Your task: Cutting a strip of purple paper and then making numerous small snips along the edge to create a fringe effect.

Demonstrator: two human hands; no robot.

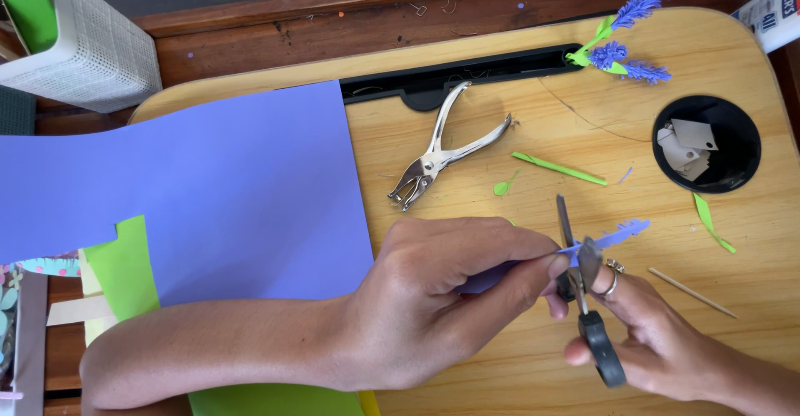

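My left hand (433, 299) pinches a narrow strip of purple paper (612, 237) between thumb and fingers, its fringed end pointing right. My right hand (658, 337) grips black-handled scissors (579, 274), whose blades stand upright and close across the strip. Both hands hover over a light wooden lap desk (517, 141). A large purple paper sheet (192, 191) lies left of my left hand, partly over a green sheet (125, 270).
A metal hole punch (442, 149) lies above my hands. Finished purple paper flowers with green stems (621, 45) rest at top right. A black cup recess (707, 143) holds paper scraps. Green strips (558, 168), a wooden stick (692, 293), a glue bottle (775, 8) and a white basket (83, 49) surround the desk.
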